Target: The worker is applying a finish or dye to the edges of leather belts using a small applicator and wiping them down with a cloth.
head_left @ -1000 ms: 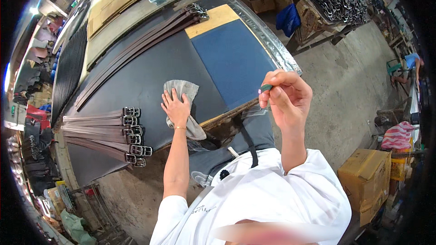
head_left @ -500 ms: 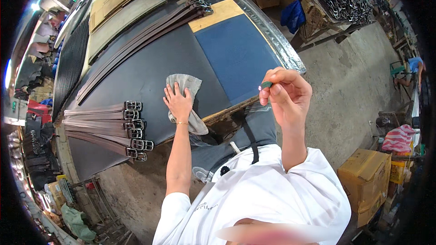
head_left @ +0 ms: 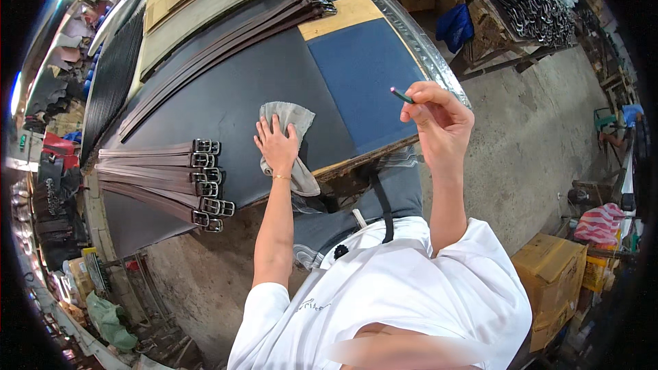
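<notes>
My left hand [head_left: 277, 145] lies flat with fingers spread on a crumpled grey cloth [head_left: 299, 118], pressing it against the dark table surface [head_left: 240, 106]. Raised over the table's near right edge, my right hand [head_left: 445, 123] pinches a short, thin dark-green stick [head_left: 402, 96] with a pinkish tip between thumb and fingertips. Its tip points up and left; its exact kind I cannot make out. Left of the cloth, several brown belts [head_left: 154, 171] are fanned out, their silver buckles toward my left forearm.
A bundle of long brown belts [head_left: 223, 51] stretches across the table's far side. Beside the cloth is a blue panel [head_left: 367, 85] with a wooden strip. Black belts [head_left: 524, 10] hang over another table at far right. A cardboard box [head_left: 548, 277] stands on the floor at right.
The green stick has turned in my right fingers, and more of its length shows. My left hand stays flat on the cloth. The whole view has shifted slightly.
</notes>
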A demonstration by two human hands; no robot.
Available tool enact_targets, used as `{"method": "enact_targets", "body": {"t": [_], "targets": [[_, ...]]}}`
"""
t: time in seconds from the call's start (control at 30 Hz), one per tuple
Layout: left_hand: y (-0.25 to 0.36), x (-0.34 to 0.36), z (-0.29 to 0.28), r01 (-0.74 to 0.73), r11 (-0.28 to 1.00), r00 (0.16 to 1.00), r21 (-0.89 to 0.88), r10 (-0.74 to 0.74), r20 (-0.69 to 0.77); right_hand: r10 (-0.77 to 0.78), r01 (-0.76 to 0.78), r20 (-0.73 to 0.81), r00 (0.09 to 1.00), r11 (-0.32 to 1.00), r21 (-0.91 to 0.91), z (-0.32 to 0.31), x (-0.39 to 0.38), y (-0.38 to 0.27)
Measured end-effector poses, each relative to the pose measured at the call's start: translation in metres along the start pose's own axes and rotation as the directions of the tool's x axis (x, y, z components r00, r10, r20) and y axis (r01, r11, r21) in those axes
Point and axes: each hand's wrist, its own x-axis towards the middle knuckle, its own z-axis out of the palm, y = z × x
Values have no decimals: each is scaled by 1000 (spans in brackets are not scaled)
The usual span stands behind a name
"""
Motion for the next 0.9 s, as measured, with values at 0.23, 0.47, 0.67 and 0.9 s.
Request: {"method": "enact_targets", "body": {"t": [0.23, 0.47, 0.67, 0.9], "targets": [[-1, -1, 2, -7, 1000, 1000, 9, 7, -18, -86, 95, 94, 992, 990, -100, 5, 6, 1], [-2, -1, 3, -10, 1000, 1000, -1, 10, -25, -188, 213, 201, 961, 971, -110, 12, 9, -9], [-3, 0, 2, -9, 1000, 1000, -9, 9, -23, -258, 283, 258, 931, 957, -64, 16, 10, -18], [-3, -1, 2, -11, 1000, 1000, -17, 11, -25, -290, 323, 258, 922, 941, -96, 12, 5, -17]]}}
